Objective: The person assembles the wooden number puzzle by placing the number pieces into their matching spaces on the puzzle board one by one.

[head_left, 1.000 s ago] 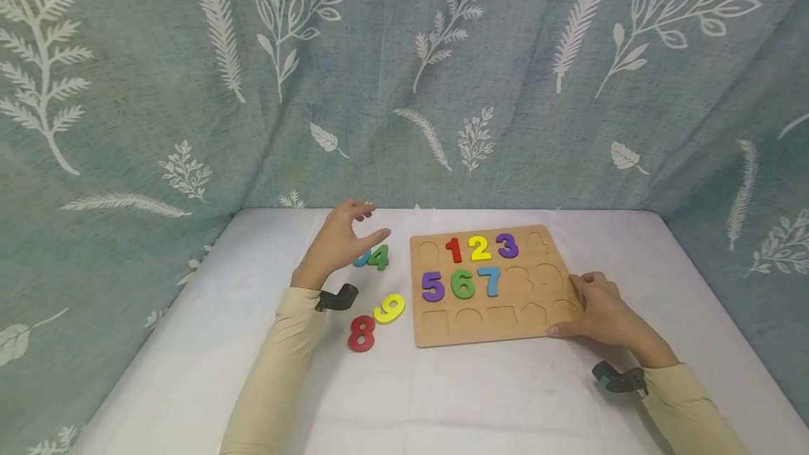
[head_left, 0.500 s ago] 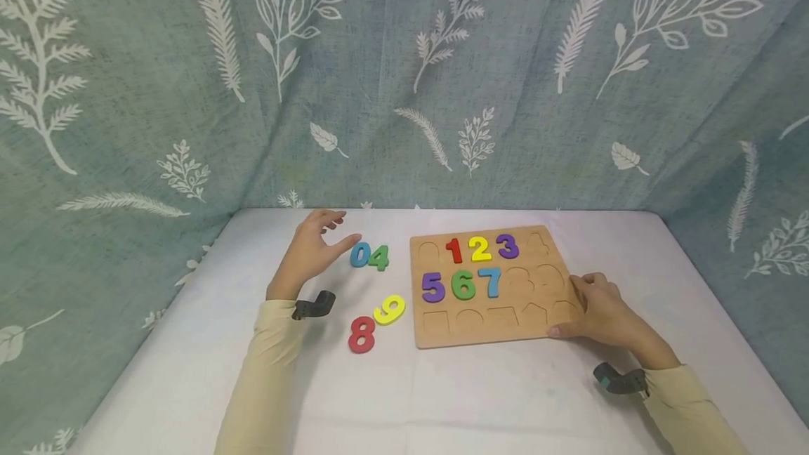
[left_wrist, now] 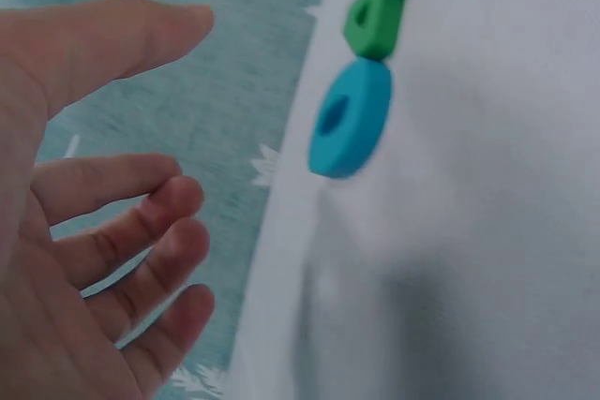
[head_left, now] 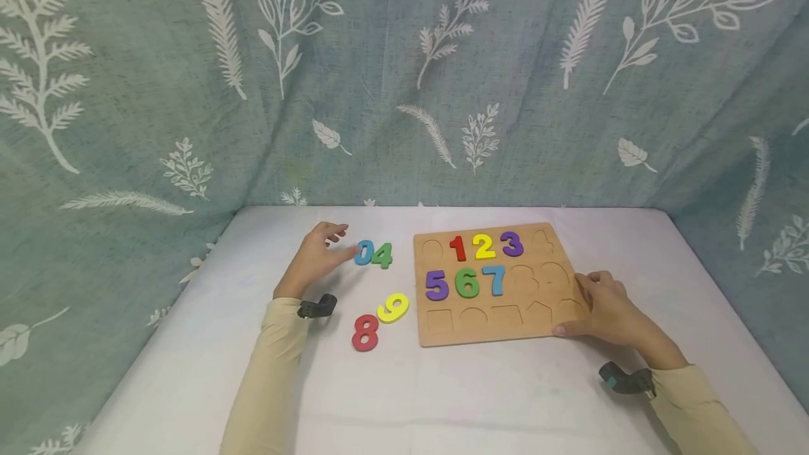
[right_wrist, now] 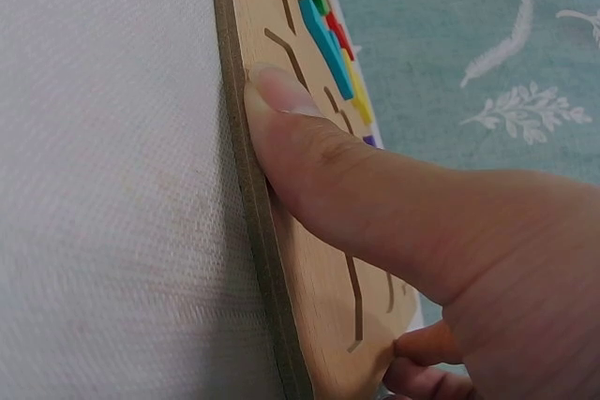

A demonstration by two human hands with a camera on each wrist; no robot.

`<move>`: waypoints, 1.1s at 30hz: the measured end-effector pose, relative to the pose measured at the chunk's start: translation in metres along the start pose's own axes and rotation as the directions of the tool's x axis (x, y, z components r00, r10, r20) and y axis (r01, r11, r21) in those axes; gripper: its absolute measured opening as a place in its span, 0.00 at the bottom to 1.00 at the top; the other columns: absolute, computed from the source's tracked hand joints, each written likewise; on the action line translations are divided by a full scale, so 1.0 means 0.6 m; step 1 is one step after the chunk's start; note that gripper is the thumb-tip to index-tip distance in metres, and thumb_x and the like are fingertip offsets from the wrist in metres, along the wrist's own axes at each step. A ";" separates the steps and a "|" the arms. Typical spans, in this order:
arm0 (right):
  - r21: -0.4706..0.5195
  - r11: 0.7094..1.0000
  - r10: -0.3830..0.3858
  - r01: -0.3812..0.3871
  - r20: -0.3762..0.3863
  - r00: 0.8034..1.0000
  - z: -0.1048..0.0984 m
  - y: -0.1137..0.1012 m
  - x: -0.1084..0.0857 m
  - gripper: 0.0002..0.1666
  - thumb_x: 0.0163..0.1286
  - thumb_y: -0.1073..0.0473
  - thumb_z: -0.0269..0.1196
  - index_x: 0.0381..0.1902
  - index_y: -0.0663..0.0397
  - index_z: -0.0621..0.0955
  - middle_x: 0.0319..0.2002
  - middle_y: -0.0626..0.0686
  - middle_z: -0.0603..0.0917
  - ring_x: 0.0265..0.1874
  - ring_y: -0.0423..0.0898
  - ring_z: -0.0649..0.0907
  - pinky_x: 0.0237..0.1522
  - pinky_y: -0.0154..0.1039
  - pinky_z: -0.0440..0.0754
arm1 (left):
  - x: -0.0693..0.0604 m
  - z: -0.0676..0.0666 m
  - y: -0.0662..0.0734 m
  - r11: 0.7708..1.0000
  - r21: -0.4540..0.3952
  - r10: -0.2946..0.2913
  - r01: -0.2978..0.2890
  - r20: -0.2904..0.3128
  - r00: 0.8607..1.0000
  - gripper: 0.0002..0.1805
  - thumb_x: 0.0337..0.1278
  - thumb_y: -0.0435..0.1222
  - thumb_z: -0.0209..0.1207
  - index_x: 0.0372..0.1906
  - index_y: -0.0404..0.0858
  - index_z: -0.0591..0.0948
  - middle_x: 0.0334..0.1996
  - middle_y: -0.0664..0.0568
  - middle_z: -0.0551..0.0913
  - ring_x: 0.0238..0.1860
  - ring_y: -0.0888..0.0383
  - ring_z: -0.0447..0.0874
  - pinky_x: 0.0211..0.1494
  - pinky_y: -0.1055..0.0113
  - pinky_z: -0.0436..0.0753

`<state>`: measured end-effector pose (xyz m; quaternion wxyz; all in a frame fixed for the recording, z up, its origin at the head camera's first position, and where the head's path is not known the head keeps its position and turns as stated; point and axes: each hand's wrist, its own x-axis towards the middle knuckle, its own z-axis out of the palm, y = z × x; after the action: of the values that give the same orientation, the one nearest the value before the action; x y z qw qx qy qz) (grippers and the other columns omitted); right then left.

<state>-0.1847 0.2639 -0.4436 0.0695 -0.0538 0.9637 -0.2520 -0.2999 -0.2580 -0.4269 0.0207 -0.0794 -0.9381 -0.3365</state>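
My left hand (head_left: 316,256) hovers beside the blue number 0 (head_left: 364,253), thumb and fingers spread apart. The left wrist view shows a gap between that hand and the blue 0 (left_wrist: 350,119). Touching the 0 is a green number 4 (head_left: 382,256). My right hand (head_left: 603,310) grips the wooden number puzzle board (head_left: 480,325) by its lower right corner; in the right wrist view the thumb (right_wrist: 323,152) lies on its edge, with the other fingers partly hidden. Number pieces 1, 2, 3, 5, 6 and 7 sit on the board.
A yellow number 9 (head_left: 393,307) and a red number 8 (head_left: 365,333) lie on the white tablecloth (head_left: 480,399) left of the board. Behind the table hangs a green leaf-patterned curtain (head_left: 379,90).
My left hand first drew back left from above the 0 and 4, uncovering the 0, then came lower and slightly toward it. The right hand stays on the board.
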 end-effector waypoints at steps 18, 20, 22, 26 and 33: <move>-0.009 1.000 -0.002 0.002 -0.017 1.000 -0.002 -0.003 0.000 0.77 0.43 0.34 0.83 0.72 0.83 0.62 0.62 0.80 0.65 0.59 0.74 0.68 0.59 0.72 0.76 | 0.017 0.032 -0.021 0.998 0.060 -0.025 0.019 0.100 0.995 0.39 0.58 0.50 0.71 0.69 0.34 0.76 0.59 0.39 0.80 0.61 0.41 0.78 0.65 0.44 0.79; -0.007 1.000 -0.004 0.004 -0.019 1.000 -0.002 -0.003 0.000 0.76 0.43 0.34 0.83 0.72 0.83 0.62 0.62 0.80 0.65 0.59 0.74 0.68 0.59 0.73 0.75 | 0.017 0.034 -0.020 0.998 0.063 -0.035 0.028 0.107 0.994 0.39 0.57 0.50 0.72 0.70 0.34 0.76 0.60 0.39 0.80 0.61 0.41 0.78 0.65 0.45 0.79; -0.010 1.000 -0.005 0.005 -0.020 1.000 -0.001 -0.002 0.000 0.76 0.43 0.34 0.83 0.71 0.83 0.62 0.62 0.80 0.66 0.58 0.74 0.69 0.59 0.72 0.76 | 0.018 0.036 -0.020 0.997 0.072 -0.042 0.034 0.115 0.993 0.40 0.56 0.49 0.72 0.70 0.34 0.76 0.61 0.39 0.80 0.61 0.41 0.78 0.65 0.45 0.79; -0.019 1.000 -0.007 0.007 -0.023 1.000 0.000 0.000 0.001 0.76 0.42 0.34 0.83 0.71 0.83 0.63 0.61 0.79 0.66 0.57 0.73 0.70 0.57 0.71 0.77 | 0.021 0.043 -0.019 0.996 0.082 -0.050 0.040 0.128 0.990 0.39 0.56 0.47 0.72 0.70 0.34 0.75 0.61 0.40 0.78 0.62 0.41 0.77 0.65 0.46 0.80; -0.012 1.000 -0.007 0.006 -0.023 1.000 0.002 0.001 -0.001 0.76 0.42 0.35 0.83 0.71 0.83 0.62 0.61 0.79 0.66 0.57 0.73 0.69 0.57 0.71 0.77 | 0.024 0.048 -0.020 0.994 0.101 -0.045 0.032 0.129 0.991 0.37 0.56 0.45 0.72 0.68 0.33 0.77 0.59 0.40 0.78 0.60 0.43 0.78 0.64 0.47 0.80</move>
<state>-0.1842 0.2639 -0.4451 0.0571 -0.0544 0.9658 -0.2471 -0.3155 -0.2468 -0.4551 -0.0435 -0.0822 -0.9543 -0.2841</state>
